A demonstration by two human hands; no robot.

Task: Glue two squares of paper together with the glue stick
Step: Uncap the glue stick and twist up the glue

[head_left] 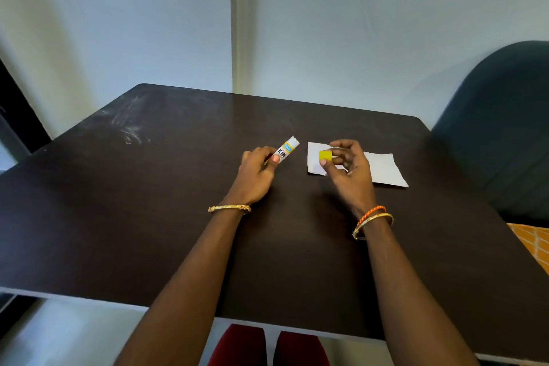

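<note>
Yellow cap (325, 155) is pinched between thumb and fingers of the right hand (349, 168), above the white paper (383, 169), which that hand partly covers. The left hand (258, 171) grips the uncapped glue stick (285, 150), tip angled up and away, just left of the paper. Both are over the dark wooden table (148, 217). A dark chair (505, 128) stands at the table's right edge.
</note>
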